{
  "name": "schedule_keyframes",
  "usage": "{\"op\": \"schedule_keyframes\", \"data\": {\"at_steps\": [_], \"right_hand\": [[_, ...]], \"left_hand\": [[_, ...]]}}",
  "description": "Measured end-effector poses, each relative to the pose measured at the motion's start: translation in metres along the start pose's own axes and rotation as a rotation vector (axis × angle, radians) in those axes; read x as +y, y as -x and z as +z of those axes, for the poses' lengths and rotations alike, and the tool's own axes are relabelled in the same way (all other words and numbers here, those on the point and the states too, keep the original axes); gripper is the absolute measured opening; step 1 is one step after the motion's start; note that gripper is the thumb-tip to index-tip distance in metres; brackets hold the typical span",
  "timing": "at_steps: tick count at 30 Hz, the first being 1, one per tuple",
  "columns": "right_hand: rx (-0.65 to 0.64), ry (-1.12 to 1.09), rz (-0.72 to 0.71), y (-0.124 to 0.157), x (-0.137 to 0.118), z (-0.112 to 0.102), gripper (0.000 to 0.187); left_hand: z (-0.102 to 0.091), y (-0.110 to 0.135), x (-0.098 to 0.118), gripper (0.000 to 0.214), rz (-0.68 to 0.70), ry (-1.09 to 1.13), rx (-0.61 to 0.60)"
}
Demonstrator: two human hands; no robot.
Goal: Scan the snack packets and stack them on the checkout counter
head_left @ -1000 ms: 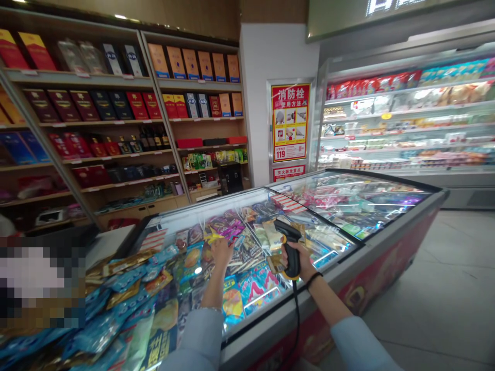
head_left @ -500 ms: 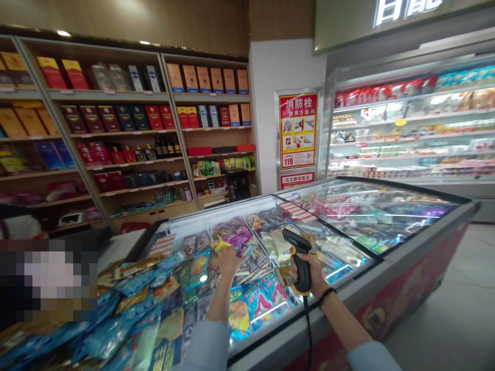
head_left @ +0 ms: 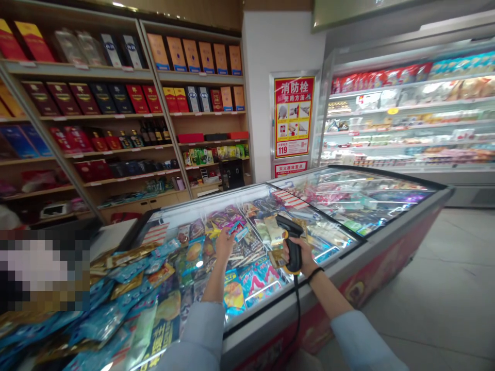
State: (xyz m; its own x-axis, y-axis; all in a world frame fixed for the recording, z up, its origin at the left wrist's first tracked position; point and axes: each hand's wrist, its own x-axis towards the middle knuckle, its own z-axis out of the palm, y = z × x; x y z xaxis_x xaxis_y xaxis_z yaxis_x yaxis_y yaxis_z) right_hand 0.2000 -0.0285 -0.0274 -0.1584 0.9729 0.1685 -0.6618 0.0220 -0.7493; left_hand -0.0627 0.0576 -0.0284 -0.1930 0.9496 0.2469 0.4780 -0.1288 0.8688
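Note:
My left hand (head_left: 225,244) reaches into an open chest freezer (head_left: 348,260) and pinches a small blue and red packet (head_left: 237,232) above the heaps of frozen treats. My right hand (head_left: 299,255) is wrapped round the grip of a black and yellow barcode scanner (head_left: 291,242). The scanner's head points left toward the packet, and its black cable (head_left: 297,304) hangs down over the freezer's front rim. Both arms wear light blue sleeves, and a dark band sits on the right wrist.
Wooden shelves (head_left: 127,129) of boxed goods and bottles line the back wall. A red fire-hydrant poster (head_left: 293,117) hangs on a white pillar. An open refrigerated display (head_left: 410,113) fills the right. Blue snack packets (head_left: 116,309) pile at lower left. Grey floor tiles (head_left: 444,288) lie right.
My left hand has lifted slightly and now holds the blue and red packet nearer the scanner. The head camera swung up and back down. My right hand keeps the scanner in much the same place.

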Motion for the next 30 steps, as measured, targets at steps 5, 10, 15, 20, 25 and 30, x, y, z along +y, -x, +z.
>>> {"op": "schedule_keyframes", "data": {"at_steps": [5,10,15,20,25,30], "right_hand": [[0.003,0.106,0.015,0.002,0.001,0.003,0.029],[0.013,0.273,-0.018,0.015,-0.010,0.023,0.030],[-0.054,0.555,-0.013,0.029,-0.028,0.054,0.029],[-0.111,0.645,0.018,0.026,-0.036,0.069,0.029],[-0.119,0.605,-0.007,0.017,-0.033,0.055,0.025],[-0.094,0.466,0.042,0.008,-0.026,0.032,0.027]], "left_hand": [[-0.002,-0.002,0.012,0.041,-0.075,0.578,0.022],[-0.015,-0.002,0.027,0.057,-0.002,0.628,0.066],[-0.027,0.005,0.041,0.062,0.139,0.467,0.188],[-0.032,0.010,0.045,0.058,0.183,0.369,0.257],[-0.034,0.009,0.039,0.054,0.170,0.317,0.293],[-0.038,0.009,0.039,0.053,0.173,0.297,0.335]]}}
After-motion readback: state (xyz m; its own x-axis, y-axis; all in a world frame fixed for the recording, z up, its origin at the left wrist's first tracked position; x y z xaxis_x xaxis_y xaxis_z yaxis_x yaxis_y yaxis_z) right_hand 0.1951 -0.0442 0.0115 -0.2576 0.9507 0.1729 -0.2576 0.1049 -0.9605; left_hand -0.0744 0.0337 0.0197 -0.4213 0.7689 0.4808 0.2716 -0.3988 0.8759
